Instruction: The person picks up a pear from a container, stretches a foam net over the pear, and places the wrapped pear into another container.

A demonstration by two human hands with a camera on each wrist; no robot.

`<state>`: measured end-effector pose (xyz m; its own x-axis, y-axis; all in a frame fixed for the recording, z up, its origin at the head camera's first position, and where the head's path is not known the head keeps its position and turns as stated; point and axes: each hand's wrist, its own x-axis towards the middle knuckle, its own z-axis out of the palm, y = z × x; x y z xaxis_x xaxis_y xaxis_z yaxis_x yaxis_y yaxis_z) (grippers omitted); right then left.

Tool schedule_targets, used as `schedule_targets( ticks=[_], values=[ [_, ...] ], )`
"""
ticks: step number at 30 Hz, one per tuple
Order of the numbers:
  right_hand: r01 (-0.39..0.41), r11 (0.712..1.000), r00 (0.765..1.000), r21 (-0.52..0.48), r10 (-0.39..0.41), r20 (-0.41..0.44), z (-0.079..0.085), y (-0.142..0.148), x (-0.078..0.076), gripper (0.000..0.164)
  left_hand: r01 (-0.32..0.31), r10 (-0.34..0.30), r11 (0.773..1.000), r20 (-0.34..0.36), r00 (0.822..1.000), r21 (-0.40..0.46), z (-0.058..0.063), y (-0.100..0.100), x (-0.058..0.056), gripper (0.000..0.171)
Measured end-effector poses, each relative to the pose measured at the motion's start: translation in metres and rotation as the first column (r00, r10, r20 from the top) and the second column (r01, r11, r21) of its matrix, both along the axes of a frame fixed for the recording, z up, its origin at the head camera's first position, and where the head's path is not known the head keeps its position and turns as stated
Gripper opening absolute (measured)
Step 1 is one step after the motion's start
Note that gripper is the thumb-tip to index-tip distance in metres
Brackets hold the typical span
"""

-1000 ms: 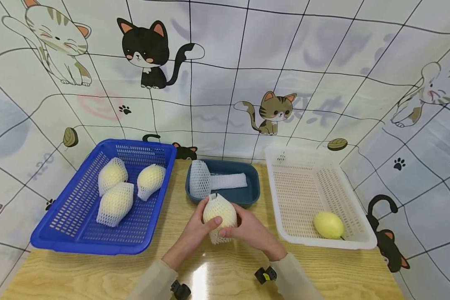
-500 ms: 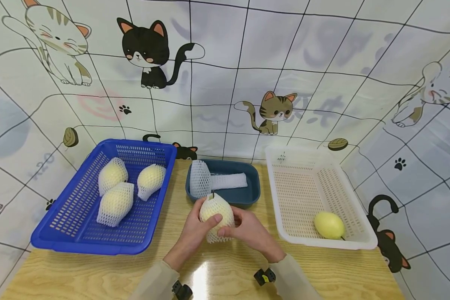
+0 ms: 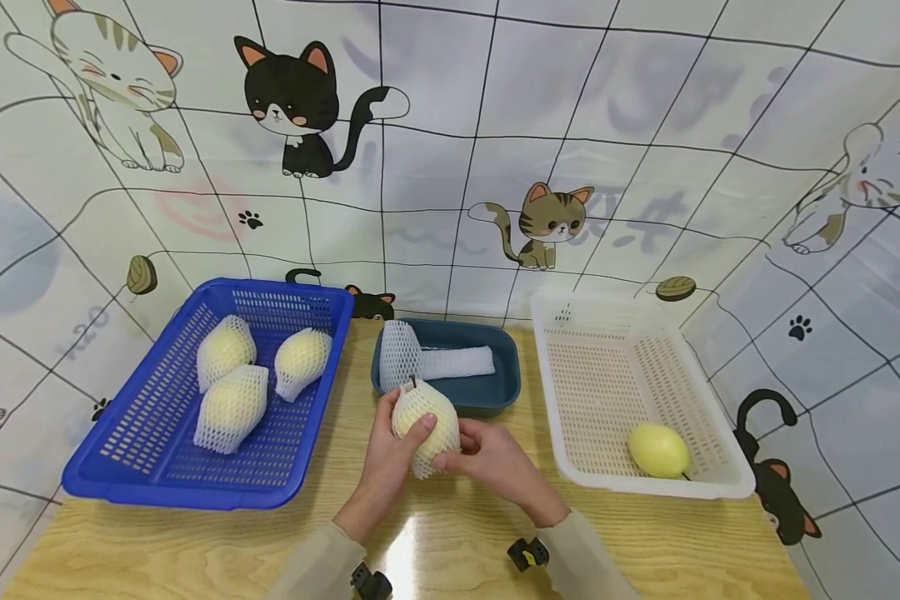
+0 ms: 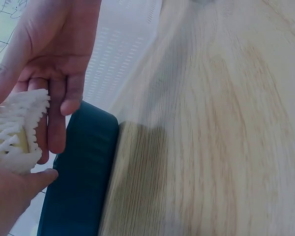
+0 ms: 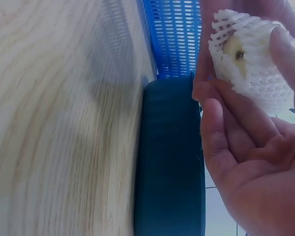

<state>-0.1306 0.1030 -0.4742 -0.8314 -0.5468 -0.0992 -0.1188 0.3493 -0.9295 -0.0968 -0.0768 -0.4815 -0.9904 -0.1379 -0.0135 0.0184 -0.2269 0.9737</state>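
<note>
A pale yellow pear (image 3: pixel 424 412) in a white foam net is held up between both hands, its dark stem pointing up and slightly away. My left hand (image 3: pixel 390 454) grips it from the left, thumb across the front. My right hand (image 3: pixel 499 462) pinches the net's lower right side between thumb and fingers. At the net's open lower end, the right wrist view shows the pear's bottom (image 5: pixel 239 55) with its dark blossom end. Just behind the hands stands a teal tray (image 3: pixel 472 396) with a few empty foam nets (image 3: pixel 457 362).
On the left, a blue basket (image 3: pixel 270 492) holds 3 netted pears (image 3: pixel 231 408). A white basket (image 3: pixel 570 467) on the right contains one bare yellow pear (image 3: pixel 658 450). All stand on a wooden table (image 3: pixel 270 554) before a cat-patterned backdrop (image 3: pixel 435 92).
Both hands have shifted the netted pear a little left and up, and its stem has tilted left. The right thumb stays at its lower side. Baskets and tray are unmoved.
</note>
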Motion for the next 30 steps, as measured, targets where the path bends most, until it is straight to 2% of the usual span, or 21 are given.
schedule_targets(
  ticks=[6,11,20,24,30],
  values=[
    [0.051,0.999,0.999,0.013,-0.051,-0.016,0.0,-0.002,0.002,0.056,0.005,-0.005,1.0,-0.009,1.0,0.02,-0.002,0.0,0.0,0.066],
    [0.073,0.997,0.996,0.009,-0.072,-0.048,-0.001,-0.005,0.003,0.052,-0.023,0.025,0.999,-0.038,0.999,0.039,-0.004,0.004,0.0,0.068],
    [0.118,0.993,0.986,0.032,-0.113,-0.127,-0.001,-0.008,0.004,0.046,-0.054,0.056,0.997,-0.026,0.998,0.059,-0.004,0.011,0.0,0.076],
    [0.122,0.992,0.983,0.044,-0.114,-0.147,-0.001,-0.007,0.005,0.043,-0.046,0.048,0.998,-0.032,0.998,0.044,-0.003,0.011,0.0,0.073],
    [0.073,0.997,0.99,0.036,-0.068,-0.123,-0.002,-0.003,0.005,0.05,-0.02,0.02,1.0,-0.082,0.996,-0.003,-0.001,0.009,0.002,0.064]
  ],
)
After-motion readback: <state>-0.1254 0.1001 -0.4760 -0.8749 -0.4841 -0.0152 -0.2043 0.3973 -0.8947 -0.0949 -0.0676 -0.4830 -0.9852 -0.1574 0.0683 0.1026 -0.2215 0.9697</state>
